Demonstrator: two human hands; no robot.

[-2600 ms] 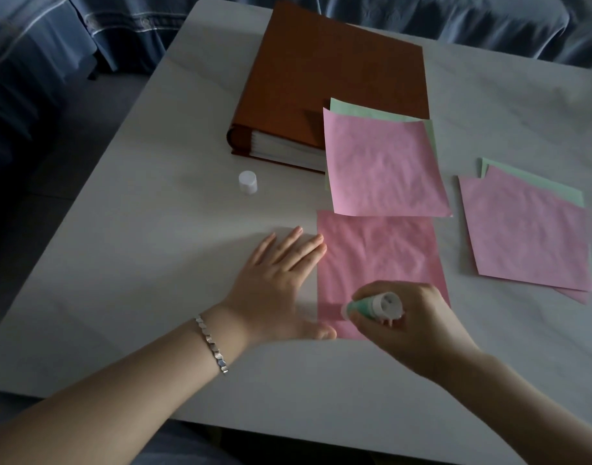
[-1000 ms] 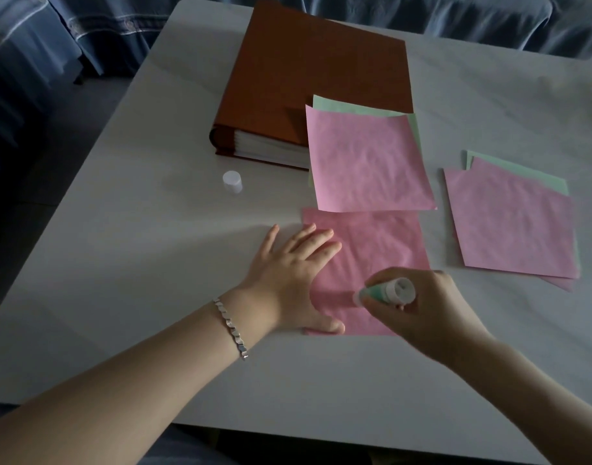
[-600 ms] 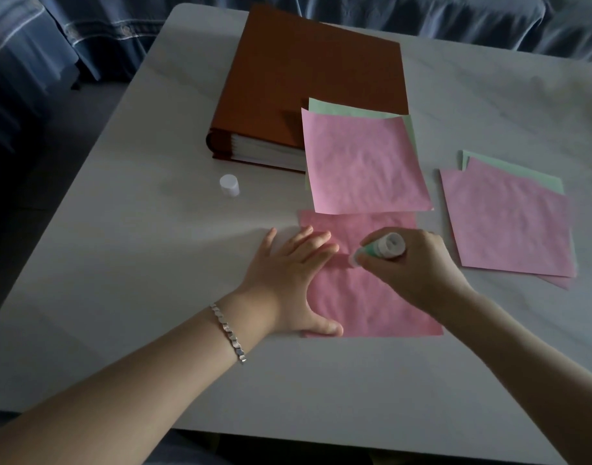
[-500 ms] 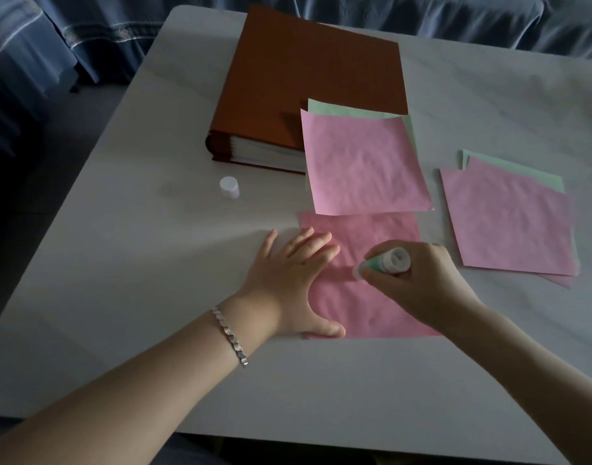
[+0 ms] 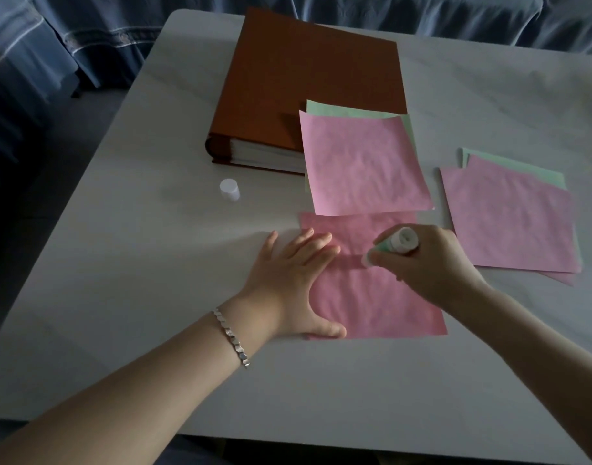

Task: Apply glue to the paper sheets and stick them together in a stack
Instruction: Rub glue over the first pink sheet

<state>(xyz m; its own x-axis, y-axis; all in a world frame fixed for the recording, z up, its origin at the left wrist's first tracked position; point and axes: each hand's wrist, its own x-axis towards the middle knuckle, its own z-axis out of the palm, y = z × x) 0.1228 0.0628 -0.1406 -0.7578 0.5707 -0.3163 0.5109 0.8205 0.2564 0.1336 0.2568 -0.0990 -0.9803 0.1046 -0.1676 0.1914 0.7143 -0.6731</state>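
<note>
At the far left, blue fabric (image 5: 36,62) hangs beside the pale table (image 5: 136,263). Your left forearm comes in from the lower left with a silver bracelet (image 5: 230,337) on the wrist. A small white cap (image 5: 229,189) stands upright on the table, near the thick brown album (image 5: 308,78) that lies flat behind it.

Your left hand (image 5: 287,283) lies flat, fingers straight and spread. Its fingertips and thumb press the left edge of the pink sheet (image 5: 371,303) in front of you, and it grasps nothing.

Beyond that sheet, a second pink sheet (image 5: 361,166) rests partly on the album's near corner. A green sheet (image 5: 338,110) shows beneath it along the far and right edges, and its near edge overlaps the sheet you are pinning.

Your right hand (image 5: 432,263) curls around the green glue stick (image 5: 397,245). The stick is tilted with its pale tip down and to the left, and the tip appears to touch the pinned sheet just beside your left fingertips.

Further right, apart from that sheet, lies a loose pile (image 5: 509,223) with pink on top. A green edge shows at its far side and a pink corner at its near right.
</note>
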